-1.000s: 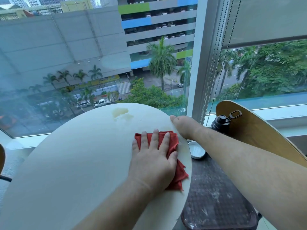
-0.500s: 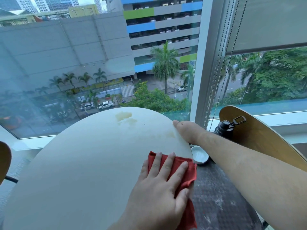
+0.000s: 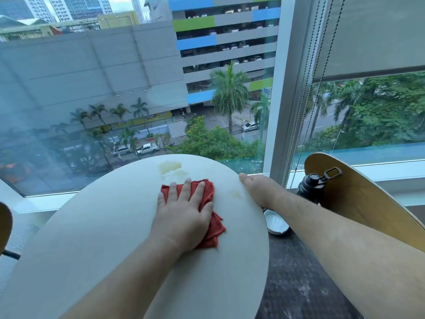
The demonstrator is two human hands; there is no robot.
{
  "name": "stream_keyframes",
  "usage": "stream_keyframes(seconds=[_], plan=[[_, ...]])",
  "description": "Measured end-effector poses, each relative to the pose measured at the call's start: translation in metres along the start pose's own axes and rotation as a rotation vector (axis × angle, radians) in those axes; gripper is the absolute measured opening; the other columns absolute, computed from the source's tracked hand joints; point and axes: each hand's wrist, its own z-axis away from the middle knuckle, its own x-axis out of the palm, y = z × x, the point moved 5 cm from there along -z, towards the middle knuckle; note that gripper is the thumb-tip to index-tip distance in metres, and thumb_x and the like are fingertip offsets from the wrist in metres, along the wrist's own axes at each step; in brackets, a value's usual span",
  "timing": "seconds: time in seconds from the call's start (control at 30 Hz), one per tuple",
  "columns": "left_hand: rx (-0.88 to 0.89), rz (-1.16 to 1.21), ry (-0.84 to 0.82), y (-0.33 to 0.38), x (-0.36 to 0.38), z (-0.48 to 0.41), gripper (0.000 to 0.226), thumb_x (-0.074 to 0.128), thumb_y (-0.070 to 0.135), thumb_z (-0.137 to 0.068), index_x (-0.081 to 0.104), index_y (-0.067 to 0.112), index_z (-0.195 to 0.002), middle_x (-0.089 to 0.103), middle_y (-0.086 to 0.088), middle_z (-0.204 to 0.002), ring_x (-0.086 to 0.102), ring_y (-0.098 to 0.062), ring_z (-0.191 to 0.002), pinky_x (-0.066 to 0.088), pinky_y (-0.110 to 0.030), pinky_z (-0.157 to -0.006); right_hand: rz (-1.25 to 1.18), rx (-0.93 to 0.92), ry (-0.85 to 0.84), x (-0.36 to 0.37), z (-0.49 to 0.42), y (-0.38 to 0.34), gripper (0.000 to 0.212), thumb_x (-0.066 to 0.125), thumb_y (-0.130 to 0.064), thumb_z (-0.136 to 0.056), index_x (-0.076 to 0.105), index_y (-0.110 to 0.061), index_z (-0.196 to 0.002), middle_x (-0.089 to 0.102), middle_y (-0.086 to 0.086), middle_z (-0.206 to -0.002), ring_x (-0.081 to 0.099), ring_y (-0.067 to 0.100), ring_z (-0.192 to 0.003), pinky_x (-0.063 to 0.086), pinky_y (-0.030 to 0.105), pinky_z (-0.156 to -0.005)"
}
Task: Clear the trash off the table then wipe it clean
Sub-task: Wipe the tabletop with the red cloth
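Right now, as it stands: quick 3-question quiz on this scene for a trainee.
1. True or false: the left hand presses the red cloth flat on the table.
2. Pick one: the large yellowish stain is A) under the cloth, B) just beyond the cloth, uncovered, C) at the table's near edge.
3. Fill in: the right hand grips the table's ___.
Key: 1 true; 2 B; 3 rim.
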Motion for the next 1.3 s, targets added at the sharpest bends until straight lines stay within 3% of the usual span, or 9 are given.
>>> stream_keyframes(seconds=[0.23, 0.37, 0.43, 0.5, 0.67, 0.8, 0.93, 1.1, 1.3], plan=[[0.162, -0.028, 0.036, 0.038, 0.003, 0.001, 0.066, 0.018, 0.064, -0.103, 0.001, 0.045, -0.164, -0.006, 0.007, -0.176, -0.008, -0.028, -0.162, -0.002, -0.055, -0.128, -0.010, -0.002, 0.050, -0.003, 0.014, -0.005, 0.059, 0.032, -0.055, -0.108, 0.072, -0.016, -0.126, 0.067, 0.011, -0.137, 0.059, 0.029, -0.127, 0.043, 0.038, -0.106], [0.242, -0.026, 0.036, 0.038, 0.006, 0.032, 0.067, 0.017, 0.066, -0.102, -0.003, 0.049, -0.163, -0.010, 0.011, -0.175, -0.012, -0.023, -0.161, -0.005, -0.050, -0.129, -0.052, -0.029, 0.089, -0.006, 0.038, 0.001, 0.057, 0.036, -0.053, -0.108, 0.073, -0.013, -0.091, 0.074, 0.011, -0.105, 0.065, 0.028, -0.099, 0.046, 0.035, -0.084], [0.242, -0.021, 0.036, 0.030, 0.007, 0.048, 0.067, 0.017, 0.066, -0.101, -0.006, 0.050, -0.162, -0.012, 0.014, -0.174, -0.015, -0.019, -0.161, -0.007, -0.048, -0.130, -0.060, -0.042, 0.093, -0.006, 0.056, 0.010, 0.059, 0.037, -0.055, -0.107, 0.071, -0.012, -0.085, 0.074, 0.007, -0.091, 0.067, 0.028, -0.090, 0.050, 0.037, -0.084], [0.219, -0.016, 0.036, 0.019, 0.006, 0.055, 0.068, 0.015, 0.066, -0.100, -0.007, 0.051, -0.162, -0.013, 0.016, -0.173, -0.016, -0.017, -0.160, -0.007, -0.046, -0.130, -0.081, -0.043, 0.069, -0.004, 0.072, 0.022, 0.059, 0.038, -0.057, -0.106, 0.072, -0.011, -0.095, 0.076, 0.012, -0.093, 0.070, 0.027, -0.087, 0.054, 0.041, -0.089], [0.138, -0.002, 0.026, 0.007, 0.001, 0.025, 0.070, 0.010, 0.066, -0.097, -0.002, 0.047, -0.163, -0.006, 0.013, -0.175, -0.007, -0.023, -0.162, -0.001, -0.051, -0.130, -0.134, -0.002, 0.003, 0.005, 0.103, 0.034, 0.049, 0.036, -0.058, -0.105, 0.065, -0.020, -0.102, 0.073, 0.014, -0.090, 0.063, 0.020, -0.068, 0.053, 0.039, -0.064], [0.119, -0.005, 0.023, 0.020, -0.001, -0.016, 0.065, 0.018, 0.062, -0.104, 0.002, 0.044, -0.165, -0.003, 0.009, -0.176, -0.003, -0.030, -0.162, 0.001, -0.058, -0.128, -0.210, -0.066, 0.048, 0.012, 0.113, 0.027, 0.035, 0.037, -0.046, -0.109, 0.062, -0.023, -0.110, 0.072, 0.003, -0.098, 0.070, 0.023, -0.089, 0.059, 0.042, -0.080], [0.217, -0.028, 0.020, 0.050, 0.000, -0.032, 0.064, 0.019, 0.062, -0.104, 0.004, 0.046, -0.164, -0.001, 0.008, -0.176, -0.002, -0.034, -0.161, 0.000, -0.061, -0.127, -0.221, -0.183, 0.124, 0.014, 0.116, 0.021, 0.029, 0.039, -0.032, -0.111, 0.061, -0.034, -0.129, 0.074, -0.012, -0.107, 0.067, 0.005, -0.101, 0.053, 0.035, -0.095], [0.331, -0.031, 0.030, 0.070, 0.003, -0.011, 0.064, 0.016, 0.065, -0.103, 0.002, 0.049, -0.163, -0.002, 0.009, -0.176, -0.005, -0.031, -0.162, -0.001, -0.058, -0.127, -0.484, -0.076, 0.105, 0.011, 0.119, 0.039, 0.034, 0.039, -0.031, -0.113, 0.071, -0.035, -0.123, 0.072, -0.004, -0.089, 0.061, 0.011, -0.072, 0.049, 0.028, -0.066], [0.472, -0.031, 0.029, 0.072, 0.010, 0.048, 0.066, 0.021, 0.064, -0.102, -0.004, 0.051, -0.162, -0.006, 0.013, -0.174, -0.011, -0.023, -0.161, -0.005, -0.050, -0.129, -0.610, 0.023, 0.209, -0.002, 0.124, 0.064, 0.033, 0.038, -0.028, -0.113, 0.070, -0.021, -0.120, 0.067, 0.008, -0.090, 0.056, 0.022, -0.074, 0.045, 0.022, -0.057]])
